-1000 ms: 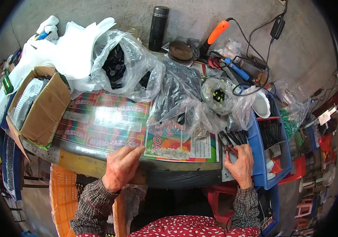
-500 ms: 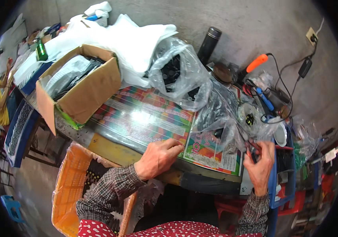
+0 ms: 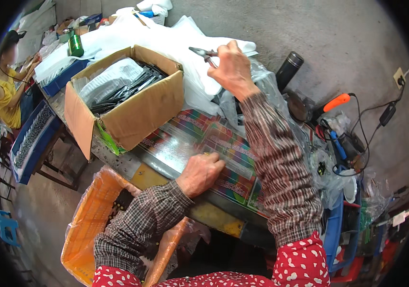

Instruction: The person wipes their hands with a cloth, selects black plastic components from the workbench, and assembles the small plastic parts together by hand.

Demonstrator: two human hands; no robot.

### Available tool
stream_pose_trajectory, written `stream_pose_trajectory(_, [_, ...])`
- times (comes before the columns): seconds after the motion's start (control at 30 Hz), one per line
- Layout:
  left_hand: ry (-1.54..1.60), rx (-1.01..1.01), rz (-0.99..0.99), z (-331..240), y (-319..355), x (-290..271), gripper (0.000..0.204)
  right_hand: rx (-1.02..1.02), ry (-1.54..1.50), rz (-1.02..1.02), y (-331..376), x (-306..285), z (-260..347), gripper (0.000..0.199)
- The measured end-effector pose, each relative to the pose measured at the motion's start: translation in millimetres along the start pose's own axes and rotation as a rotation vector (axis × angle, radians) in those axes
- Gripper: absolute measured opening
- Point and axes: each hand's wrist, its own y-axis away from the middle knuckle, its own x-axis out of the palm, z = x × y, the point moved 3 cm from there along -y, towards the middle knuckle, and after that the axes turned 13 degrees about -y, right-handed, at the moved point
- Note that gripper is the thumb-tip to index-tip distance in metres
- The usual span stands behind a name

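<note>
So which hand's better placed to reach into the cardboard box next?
Right, likely. The right hand is stretched forward, its pliers near the cardboard box in view. The left hand is by the table edge, the box's near wall between it and the black pieces.

The camera is on my head, the left one of a pair, and looks down through a wide fisheye lens. From near above it sees my bare left hand (image 3: 200, 174) and bare right hand (image 3: 233, 69); my red garment with white spots (image 3: 304, 260) is at the lower edge, the grey wall (image 3: 343, 43) at the top.
</note>
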Motion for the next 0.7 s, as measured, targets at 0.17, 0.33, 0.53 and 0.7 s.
stream_pose_trajectory(0.17, [-0.041, -0.013, 0.078, -2, 1, 3, 0.014, 0.026, 0.027, 0.108, -37, 79, -16, 0.030])
stream_pose_trajectory(0.33, [-0.050, -0.009, 0.083, -2, 2, 1, 0.018, 0.269, -0.258, 0.079, -41, 126, -42, 0.023])
stream_pose_trajectory(0.53, [0.019, -0.051, 0.048, 2, 4, -1, 0.015, 0.100, -0.105, 0.232, -24, 119, -29, 0.018])
stream_pose_trajectory(0.7, [0.055, -0.052, 0.022, 2, 7, -2, 0.017, -0.099, -0.304, 0.088, 18, 32, 7, 0.019])
